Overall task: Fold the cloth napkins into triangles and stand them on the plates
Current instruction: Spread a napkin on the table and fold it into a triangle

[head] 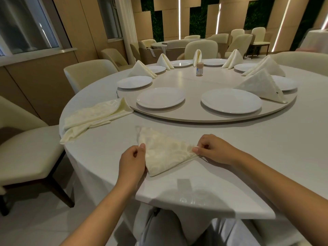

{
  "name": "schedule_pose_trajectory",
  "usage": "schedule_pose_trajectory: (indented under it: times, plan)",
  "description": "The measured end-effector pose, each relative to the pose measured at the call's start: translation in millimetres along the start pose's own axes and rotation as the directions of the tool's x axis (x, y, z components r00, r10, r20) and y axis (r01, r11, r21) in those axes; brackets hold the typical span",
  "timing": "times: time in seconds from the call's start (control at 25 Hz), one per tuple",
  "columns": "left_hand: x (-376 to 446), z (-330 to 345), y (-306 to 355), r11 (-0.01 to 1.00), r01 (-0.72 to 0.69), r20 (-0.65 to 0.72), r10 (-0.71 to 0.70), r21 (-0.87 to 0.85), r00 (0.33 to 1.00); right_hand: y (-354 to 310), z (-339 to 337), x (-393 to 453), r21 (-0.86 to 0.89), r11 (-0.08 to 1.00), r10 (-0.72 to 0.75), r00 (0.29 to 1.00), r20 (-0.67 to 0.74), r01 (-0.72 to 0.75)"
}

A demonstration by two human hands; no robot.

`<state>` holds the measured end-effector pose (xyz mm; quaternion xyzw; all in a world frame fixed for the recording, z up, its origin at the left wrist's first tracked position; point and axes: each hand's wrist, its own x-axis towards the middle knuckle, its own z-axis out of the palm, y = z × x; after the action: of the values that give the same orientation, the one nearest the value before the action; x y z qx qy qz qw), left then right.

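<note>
Cream napkin (166,151) between both hands' grips.

Warm, dim indoor light. Bright vertical wall strips (218,20) glow at the back. The plates (231,100) carry soft glare. A shadow falls across the table (204,190) edge. Wide-angle bending curves the edges; the far chairs look soft.
</note>
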<state>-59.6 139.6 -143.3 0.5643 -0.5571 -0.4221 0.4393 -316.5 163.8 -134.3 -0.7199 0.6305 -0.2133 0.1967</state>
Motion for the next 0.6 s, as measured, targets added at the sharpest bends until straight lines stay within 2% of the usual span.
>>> schedule_pose_trajectory:
  times: [0.08, 0.24, 0.36, 0.52, 0.56, 0.6]
  plan:
    - [11, 0, -1, 0.994, 0.027, 0.000, -0.027, 0.102, 1.000, -7, 4, 6, -0.130, 0.991, 0.041, 0.999, -0.016, -0.043]
    - [23, 4, 4, 0.930, -0.033, -0.032, 0.048, 0.366, 0.998, -22, 11, 12, -0.368, 0.925, 0.099, 0.995, -0.024, -0.101]
    - [28, 9, 1, 0.830, -0.101, -0.021, 0.135, 0.548, 0.991, -19, 13, 13, -0.364, 0.922, 0.129, 0.991, -0.029, -0.131]
    - [31, 7, 2, 0.661, -0.124, 0.023, 0.160, 0.740, 0.987, -13, 18, 6, -0.308, 0.944, 0.092, 0.991, -0.092, -0.117]
    - [31, 6, 5, 0.617, -0.175, 0.048, 0.217, 0.767, 0.975, -12, 21, 4, -0.317, 0.942, 0.078, 0.990, -0.116, -0.111]
    - [33, 6, 9, 0.567, -0.282, 0.129, 0.295, 0.774, 0.947, -11, 24, 2, -0.323, 0.940, 0.067, 0.988, -0.137, -0.108]
